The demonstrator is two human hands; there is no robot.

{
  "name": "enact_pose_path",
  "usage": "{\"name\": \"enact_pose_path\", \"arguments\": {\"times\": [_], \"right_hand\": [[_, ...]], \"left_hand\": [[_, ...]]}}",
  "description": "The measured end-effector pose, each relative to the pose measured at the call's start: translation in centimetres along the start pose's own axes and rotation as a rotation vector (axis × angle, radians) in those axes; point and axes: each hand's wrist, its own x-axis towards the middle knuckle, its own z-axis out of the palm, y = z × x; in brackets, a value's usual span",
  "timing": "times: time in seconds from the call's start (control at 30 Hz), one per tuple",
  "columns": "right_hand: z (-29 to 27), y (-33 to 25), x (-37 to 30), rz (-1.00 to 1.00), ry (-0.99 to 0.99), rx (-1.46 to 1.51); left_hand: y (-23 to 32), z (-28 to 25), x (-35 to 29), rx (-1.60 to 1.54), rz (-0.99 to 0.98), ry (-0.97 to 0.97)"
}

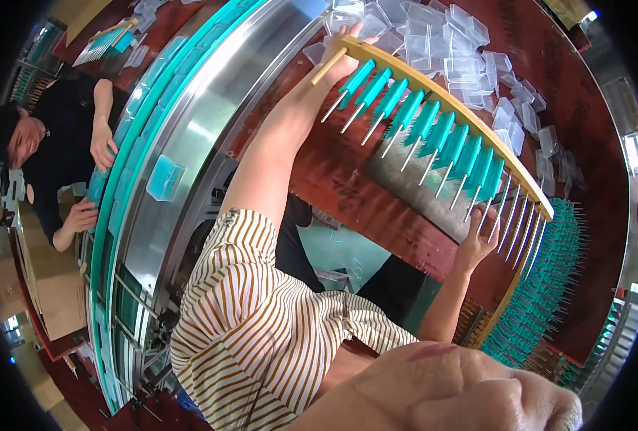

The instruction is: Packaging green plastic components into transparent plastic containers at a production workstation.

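My left hand [342,59] is wrapped round the far left end of a curved wooden rack [448,104], its fingertips showing beyond the bar. A row of thin metal rods sticks out of this rack. Flat teal pieces with jagged edges [407,109] sit on the rods from the left end to past the middle, while several rods at the right end are bare. My right hand [479,241] is at the last teal pieces, fingers curled in among the rod tips. Whether it pinches a piece or a rod cannot be made out.
Loose clear plastic boxes [444,50] lie heaped on the dark red table [347,187] beyond the rack. A dense mass of teal pieces on rods [549,287] stands at right. On the left, a metal-sided conveyor [182,122] carries teal-filled boxes; a co-worker's hands [92,179] reach to its far side.
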Motion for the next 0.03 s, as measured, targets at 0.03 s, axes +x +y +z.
{"name": "enact_pose_path", "arguments": {"times": [0.03], "right_hand": [[-0.25,-0.15,0.31,0.003,-0.028,-0.045]], "left_hand": [[-0.26,-0.13,0.1,-0.063,-0.138,-0.176]]}}
